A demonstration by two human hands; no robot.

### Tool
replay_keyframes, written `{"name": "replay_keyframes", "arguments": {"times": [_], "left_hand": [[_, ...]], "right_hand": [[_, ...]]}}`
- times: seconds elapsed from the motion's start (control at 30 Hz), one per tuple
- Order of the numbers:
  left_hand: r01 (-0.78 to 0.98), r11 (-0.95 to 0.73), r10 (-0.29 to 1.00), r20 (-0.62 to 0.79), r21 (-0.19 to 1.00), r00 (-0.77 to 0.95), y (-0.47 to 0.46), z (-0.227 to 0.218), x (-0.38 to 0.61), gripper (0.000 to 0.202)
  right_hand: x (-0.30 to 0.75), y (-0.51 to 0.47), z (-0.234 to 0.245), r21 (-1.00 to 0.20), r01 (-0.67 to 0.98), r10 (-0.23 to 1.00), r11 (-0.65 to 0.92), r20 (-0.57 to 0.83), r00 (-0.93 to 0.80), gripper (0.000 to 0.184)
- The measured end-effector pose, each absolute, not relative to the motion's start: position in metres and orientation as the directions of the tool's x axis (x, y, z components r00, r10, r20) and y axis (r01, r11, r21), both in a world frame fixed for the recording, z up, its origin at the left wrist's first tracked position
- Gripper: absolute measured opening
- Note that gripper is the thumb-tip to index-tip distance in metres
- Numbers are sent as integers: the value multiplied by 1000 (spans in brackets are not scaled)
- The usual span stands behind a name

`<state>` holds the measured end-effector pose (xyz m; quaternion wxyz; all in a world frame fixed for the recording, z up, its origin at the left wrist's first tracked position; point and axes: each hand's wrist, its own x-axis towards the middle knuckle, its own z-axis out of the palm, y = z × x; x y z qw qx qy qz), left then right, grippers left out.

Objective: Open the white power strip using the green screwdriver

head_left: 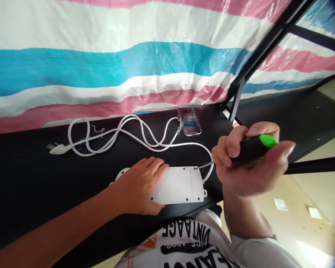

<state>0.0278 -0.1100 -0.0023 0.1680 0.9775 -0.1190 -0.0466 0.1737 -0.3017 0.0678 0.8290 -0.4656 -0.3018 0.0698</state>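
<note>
A white power strip (176,185) lies on the black tabletop with its screw-dotted back facing up. My left hand (142,182) spans its left part, fingers over the far edge and thumb at the near edge, gripping it down. In my right hand (245,171) is a screwdriver (247,149) with a black and green handle. Its thin shaft slants left, and the tip meets a screw at the strip's far right corner. From the right end runs a white cord (194,144), looping behind the strip to a plug (58,149) at the left.
A pixelated object (189,120) sits near the table's back edge. Striped plastic sheeting (114,70) hangs behind the table. Black frame bars (257,48) rise at the right. Small white papers (280,204) lie on the floor.
</note>
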Motion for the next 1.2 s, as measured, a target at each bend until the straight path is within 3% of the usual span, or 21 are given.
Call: {"name": "replay_keyframes", "arguments": {"times": [0.3,0.53,0.83,0.97,1.03,1.1,1.2], "left_hand": [[-221,-920,-245,-34,323,969,-110,-4,28,72],[-203,-920,-234,-53,337,971,-111,0,27,71],[-225,-919,-251,-40,323,967,-111,-4,28,73],[-212,-927,-242,-62,309,968,-110,-2,28,75],[-205,-928,-239,-75,312,968,-110,-1,29,73],[-194,-930,-231,-84,313,969,-110,0,30,72],[-196,-926,-230,-71,322,971,-110,-1,29,73]], "right_hand": [[179,-294,51,-812,163,384,561,429,817,32],[180,-296,44,-826,244,489,508,509,708,26],[186,-299,57,-839,129,549,529,454,702,47],[195,-313,71,-821,181,486,542,482,729,39],[200,-325,77,-841,253,440,478,479,760,29],[204,-336,80,-892,330,466,308,444,766,20],[206,-350,76,-893,443,696,-78,270,665,19]]}}
